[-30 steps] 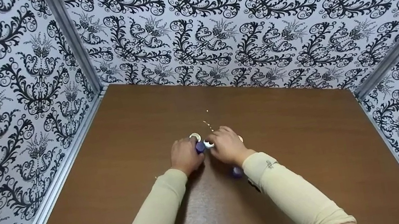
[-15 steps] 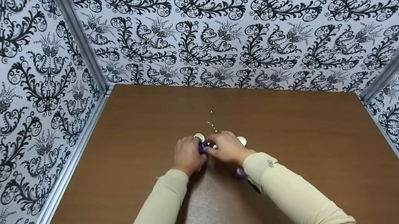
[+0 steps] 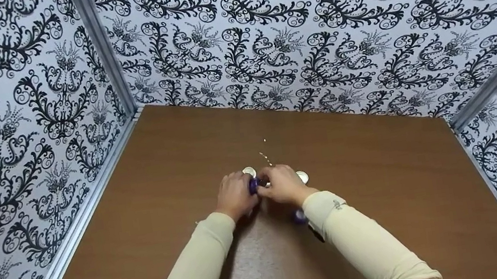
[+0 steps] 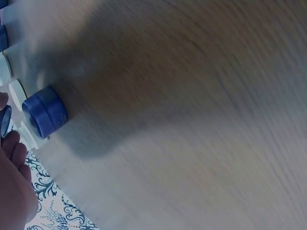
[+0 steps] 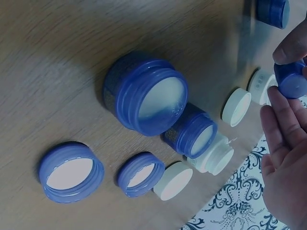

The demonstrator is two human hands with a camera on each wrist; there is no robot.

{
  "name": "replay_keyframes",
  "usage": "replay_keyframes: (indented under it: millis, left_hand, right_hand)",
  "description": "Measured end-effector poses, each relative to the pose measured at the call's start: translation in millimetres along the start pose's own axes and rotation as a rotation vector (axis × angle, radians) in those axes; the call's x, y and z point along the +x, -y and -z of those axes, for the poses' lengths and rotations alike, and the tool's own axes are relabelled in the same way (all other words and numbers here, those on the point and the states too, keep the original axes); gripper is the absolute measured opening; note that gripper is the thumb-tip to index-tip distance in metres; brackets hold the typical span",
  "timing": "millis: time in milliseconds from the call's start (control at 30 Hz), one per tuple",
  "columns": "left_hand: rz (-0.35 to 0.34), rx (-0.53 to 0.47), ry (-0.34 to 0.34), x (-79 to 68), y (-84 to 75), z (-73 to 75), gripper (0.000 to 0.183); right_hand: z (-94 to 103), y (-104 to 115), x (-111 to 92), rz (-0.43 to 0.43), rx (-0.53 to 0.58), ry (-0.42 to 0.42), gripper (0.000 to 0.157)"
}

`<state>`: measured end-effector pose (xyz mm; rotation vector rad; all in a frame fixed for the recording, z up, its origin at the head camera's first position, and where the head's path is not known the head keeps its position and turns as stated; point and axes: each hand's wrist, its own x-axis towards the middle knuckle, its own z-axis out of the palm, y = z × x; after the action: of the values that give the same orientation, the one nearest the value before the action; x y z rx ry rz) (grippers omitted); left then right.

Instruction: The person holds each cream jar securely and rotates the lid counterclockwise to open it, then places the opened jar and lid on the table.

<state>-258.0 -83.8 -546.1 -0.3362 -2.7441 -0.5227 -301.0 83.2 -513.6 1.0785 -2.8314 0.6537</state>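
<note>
Setting: brown bench (image 3: 385, 198) walled on 3 sides by patterned panels (image 3: 310, 27).
Left hand (image 3: 234, 195): near the bench middle, fingers curled on a small blue jar (image 3: 253, 186) held between both hands.
Right hand (image 3: 283, 185): fingers meeting that same jar; wrist view shows fingertips (image 5: 288, 48) pinching a small blue piece (image 5: 292, 79), palm turned up below it.
Jar or cap: cannot tell which part each hand holds; too small in the head view.
Open big jar (image 5: 146, 98): on its side on the bench, mouth toward the camera, no lid on.
Open small jar (image 5: 192, 132): just beside the big jar, also lidless, touching a white cap (image 5: 216, 155).
Loose blue lids: 2, large lid (image 5: 71, 172) and small lid (image 5: 141, 173), both inside-up, near each other.
White discs: several, 1 at (image 5: 175, 180), 1 at (image 5: 236, 107).
Closed blue jar (image 4: 45, 111): standing apart toward the near side.
Specks (image 3: 265, 156): small light trail toward the far edge.
Progress, as judged: mid-way; 1 jar looks closed, 1 in hand, 2 jars and 2 lids apart.
</note>
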Motion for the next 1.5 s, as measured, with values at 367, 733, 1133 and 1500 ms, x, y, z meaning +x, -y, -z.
replay_keyframes:
  millis: [367, 733, 1133, 1500]
  left_hand:
    - [-0.066, 0.012, 0.008, 1.2, 4.4, 0.3, 0.026]
    - [-0.089, 0.003, 0.016, 4.7, 4.8, -0.4, 0.025]
    - [-0.103, 0.001, 0.044, 4.9, 7.0, -2.3, 0.027]
    - [-0.102, 0.045, 0.034, 4.3, 6.3, 2.7, 0.027]
  right_hand:
    - [1.1, -3.2, -0.4, 0.023, 0.03, 0.024, 0.025]
    - [1.0, -8.5, -1.9, 0.11, 0.047, 0.029, 0.021]
    - [5.1, -10.6, -4.6, 0.186, 0.033, 0.05, 0.025]
    - [0.8, -13.8, -6.5, 0.053, 0.062, 0.046, 0.032]
